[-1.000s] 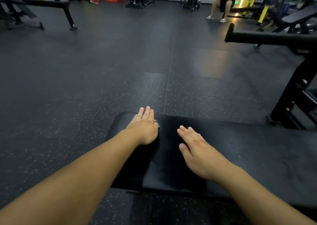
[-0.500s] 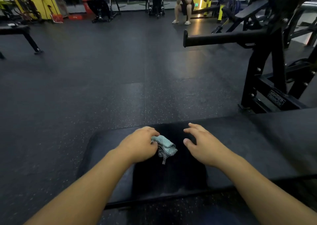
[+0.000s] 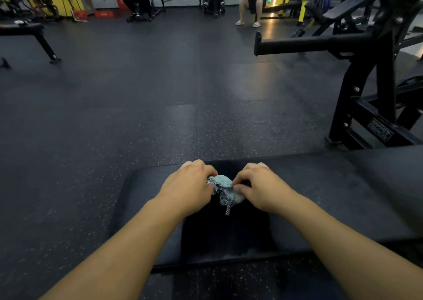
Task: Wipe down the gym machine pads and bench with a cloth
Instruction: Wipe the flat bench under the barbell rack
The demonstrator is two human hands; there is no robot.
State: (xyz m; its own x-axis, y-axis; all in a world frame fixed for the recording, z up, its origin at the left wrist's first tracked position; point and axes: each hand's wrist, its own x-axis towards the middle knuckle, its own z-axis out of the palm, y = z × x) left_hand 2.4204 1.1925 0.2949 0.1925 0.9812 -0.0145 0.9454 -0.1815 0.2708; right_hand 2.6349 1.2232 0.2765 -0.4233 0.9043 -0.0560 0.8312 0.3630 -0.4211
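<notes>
A black padded bench [image 3: 332, 199] runs across the lower part of the head view. Just above its near-left end, a small crumpled teal cloth [image 3: 225, 186] with a dark checked edge is held between both hands. My left hand [image 3: 187, 185] grips the cloth's left side with curled fingers. My right hand [image 3: 258, 186] pinches its right side between thumb and fingers. A strip of the cloth hangs down toward the pad.
A black machine frame [image 3: 377, 107] with a horizontal bar [image 3: 304, 44] stands at the right, just beyond the bench. Another bench [image 3: 27, 30] is far left. A person [image 3: 251, 0] crouches at the back among yellow machines. Dark rubber floor lies between.
The left hand lifted off the pad with the cloth gathered in it. The right hand then came in from the right and took hold of the cloth's other side. The view tilted up.
</notes>
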